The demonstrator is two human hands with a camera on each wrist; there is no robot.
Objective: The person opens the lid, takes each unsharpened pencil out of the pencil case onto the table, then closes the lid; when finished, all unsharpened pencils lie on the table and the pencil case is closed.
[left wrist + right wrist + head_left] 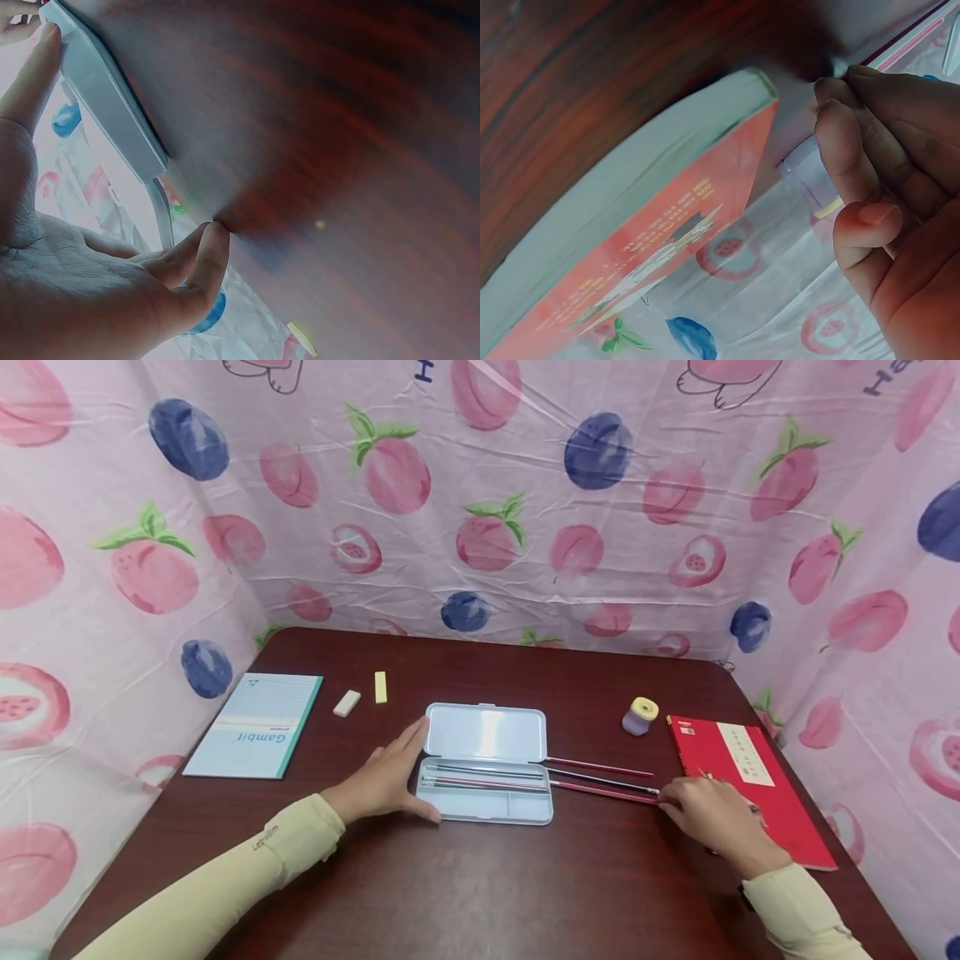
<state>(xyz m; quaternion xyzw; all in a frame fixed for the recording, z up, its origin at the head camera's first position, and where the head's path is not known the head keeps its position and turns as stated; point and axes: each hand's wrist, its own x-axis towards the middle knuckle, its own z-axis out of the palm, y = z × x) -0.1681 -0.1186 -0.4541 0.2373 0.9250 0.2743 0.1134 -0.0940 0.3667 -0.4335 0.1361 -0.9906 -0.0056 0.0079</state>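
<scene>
A pale blue pencil case (pixel 530 810) lies with its lid (pixel 450 731) folded back on the table. Several pencils (pixel 487 785) are in its long compartment; the small compartment sits at lower right. My left hand (pixel 382 783) spreads along the case's left side, thumb at the base's near corner and fingers beside the lid. In the left wrist view, the thumb touches the case (pixel 112 105). Three pencils lie to the right of the case. My right hand (pixel 712 814) pinches the end of the nearest, a red pencil (pixel 607 792), between thumb and forefinger, beside a red book (pixel 693 743).
Behind the right hand stands a small purple jar with a yellow top (pixel 641 714). At left lie a light blue notebook (pixel 255 735), a white eraser (pixel 347 703) and a yellow strip (pixel 381 687). A fruit-print curtain (pixel 517 602) surrounds the table's back and sides.
</scene>
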